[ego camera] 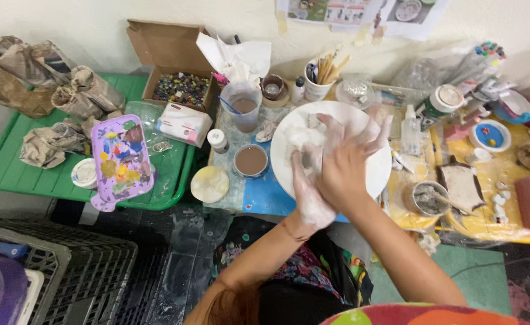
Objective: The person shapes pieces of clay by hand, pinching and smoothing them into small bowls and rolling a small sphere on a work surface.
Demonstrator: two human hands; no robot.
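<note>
— Cluttered craft tabletop [265, 195], blue at its near edge, against a pale wall. Where are the hands?

— Both over the white plate [378, 171] at the near edge. The right hand [346, 162] lies on top, fingers spread; the left hand [310, 189], smeared white, cups from below. Between them sits a lump of white clay [301, 139], squeezed by both palms.

— How would that lump handle?

— Soft and sticky, I'd judge: it coats the skin and gives under pressure. Best held whole in the palms, not pinched. The plate looks stiff and breakable; take it by the rim.

— Nearby?

— A cup of brown water [251, 160] just left of the plate.
</note>
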